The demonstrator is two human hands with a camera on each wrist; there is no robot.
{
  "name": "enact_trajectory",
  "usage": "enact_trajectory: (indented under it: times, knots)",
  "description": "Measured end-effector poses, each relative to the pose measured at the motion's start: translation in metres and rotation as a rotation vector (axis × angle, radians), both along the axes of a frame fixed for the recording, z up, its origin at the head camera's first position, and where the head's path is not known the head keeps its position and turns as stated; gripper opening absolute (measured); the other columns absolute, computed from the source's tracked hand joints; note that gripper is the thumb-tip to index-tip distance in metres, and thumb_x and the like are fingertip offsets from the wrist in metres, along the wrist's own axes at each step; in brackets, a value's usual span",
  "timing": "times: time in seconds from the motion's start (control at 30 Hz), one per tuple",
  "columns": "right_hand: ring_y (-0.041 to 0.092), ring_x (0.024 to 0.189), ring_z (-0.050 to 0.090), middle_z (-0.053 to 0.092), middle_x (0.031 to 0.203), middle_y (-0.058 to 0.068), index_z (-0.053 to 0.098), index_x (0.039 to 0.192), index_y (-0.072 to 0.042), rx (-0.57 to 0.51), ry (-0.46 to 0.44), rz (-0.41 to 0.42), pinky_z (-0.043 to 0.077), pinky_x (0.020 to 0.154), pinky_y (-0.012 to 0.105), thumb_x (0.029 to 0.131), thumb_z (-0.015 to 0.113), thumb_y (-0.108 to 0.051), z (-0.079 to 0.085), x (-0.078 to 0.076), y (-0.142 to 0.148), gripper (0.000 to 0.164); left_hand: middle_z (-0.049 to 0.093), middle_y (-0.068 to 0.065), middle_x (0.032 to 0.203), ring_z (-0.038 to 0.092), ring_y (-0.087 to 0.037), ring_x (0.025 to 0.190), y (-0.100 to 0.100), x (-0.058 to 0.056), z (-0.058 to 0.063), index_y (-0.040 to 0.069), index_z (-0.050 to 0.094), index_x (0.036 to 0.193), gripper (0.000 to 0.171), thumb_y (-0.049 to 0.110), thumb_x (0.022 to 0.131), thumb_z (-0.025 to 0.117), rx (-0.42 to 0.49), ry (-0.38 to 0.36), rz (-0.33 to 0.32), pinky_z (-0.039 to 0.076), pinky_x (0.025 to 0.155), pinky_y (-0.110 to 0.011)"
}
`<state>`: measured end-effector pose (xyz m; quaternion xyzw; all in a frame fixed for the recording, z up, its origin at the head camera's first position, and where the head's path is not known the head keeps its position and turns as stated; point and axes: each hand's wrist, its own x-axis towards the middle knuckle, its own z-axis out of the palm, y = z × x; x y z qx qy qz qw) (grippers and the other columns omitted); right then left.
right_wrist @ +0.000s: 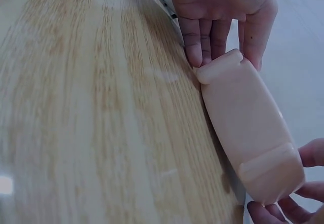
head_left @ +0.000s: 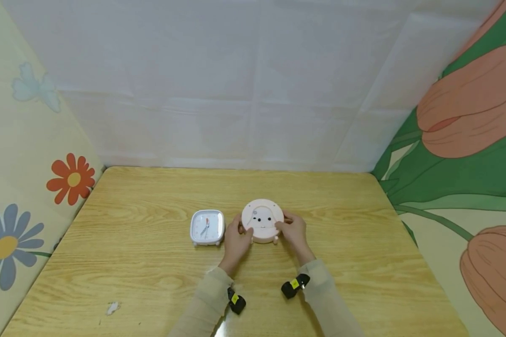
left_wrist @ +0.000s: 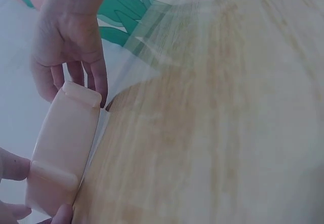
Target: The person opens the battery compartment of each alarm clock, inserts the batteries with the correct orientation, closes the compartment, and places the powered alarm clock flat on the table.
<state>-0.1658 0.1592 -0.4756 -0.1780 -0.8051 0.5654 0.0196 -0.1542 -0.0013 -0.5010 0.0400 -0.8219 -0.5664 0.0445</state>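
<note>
A round pale-pink clock (head_left: 262, 234) with two small feet shows its back in the head view, with knobs and a recessed panel. My left hand (head_left: 237, 243) grips its left edge, thumb on the back. On the opposite edge, my right hand (head_left: 294, 234) holds it the same way, fingers behind. Both wrist views show the underside of the pink clock (left_wrist: 66, 138) between the two hands. Just left of my left hand stands a white square alarm clock (head_left: 207, 228), its dial facing up toward the head camera.
The wooden table (head_left: 152, 276) spreads under everything. A small white scrap (head_left: 113, 308) lies at its front left. A white cloth (head_left: 244, 93) hangs behind, with flower-printed panels (head_left: 464, 140) at both sides. Each wrist carries a black camera (head_left: 295, 285).
</note>
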Motion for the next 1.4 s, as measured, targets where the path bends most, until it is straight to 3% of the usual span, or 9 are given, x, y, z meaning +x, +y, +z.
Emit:
enact_trajectory:
  times: [0.23,0.73,0.93,1.1,1.4]
  knots:
    - [0.026,0.094,0.054,0.059,0.112,0.018,0.057,0.120,0.001,0.023,0.029,-0.009,0.048,0.063,0.020,0.072,0.063,0.001,0.002,0.001,0.002,0.049,0.059,-0.017,0.109,0.057,-0.024,0.096,0.001,0.000,0.001,0.001,0.049,0.125,0.050,0.008,0.079,0.065,0.043,-0.049,-0.007,0.048,0.084,-0.034]
    - [0.023,0.090,0.057,0.058,0.113,0.021,0.055,0.123,0.000,-0.079,0.062,-0.002,0.050,0.064,0.021,0.072,0.061,0.003,0.001,0.004,0.004,0.052,0.058,-0.023,0.110,0.059,-0.024,0.089,0.000,0.003,0.002,-0.010,0.047,0.125,0.051,0.009,0.081,0.065,0.013,0.004,-0.026,0.050,0.078,-0.033]
    - [0.025,0.090,0.055,0.057,0.110,0.018,0.057,0.122,-0.001,-0.093,0.078,-0.021,0.049,0.062,0.021,0.071,0.064,0.003,0.006,0.005,0.002,0.051,0.062,-0.017,0.098,0.057,-0.019,0.080,0.000,0.004,0.000,-0.009,0.048,0.125,0.051,0.008,0.080,0.065,0.005,0.049,-0.035,0.050,0.072,-0.031]
    - [0.024,0.090,0.054,0.056,0.111,0.016,0.057,0.123,-0.002,-0.094,0.071,-0.029,0.048,0.063,0.019,0.071,0.064,0.003,0.008,0.005,0.002,0.052,0.061,-0.021,0.106,0.058,-0.019,0.081,0.000,0.004,-0.001,-0.010,0.046,0.126,0.052,0.006,0.081,0.064,0.026,0.051,-0.040,0.051,0.072,-0.029]
    - [0.022,0.084,0.052,0.052,0.112,0.018,0.057,0.122,-0.001,-0.105,0.081,-0.035,0.047,0.062,0.018,0.071,0.064,0.004,0.015,0.005,0.002,0.051,0.061,-0.021,0.104,0.058,-0.020,0.080,0.002,0.003,-0.001,-0.012,0.046,0.125,0.051,0.005,0.080,0.065,0.023,0.058,-0.046,0.051,0.072,-0.031]
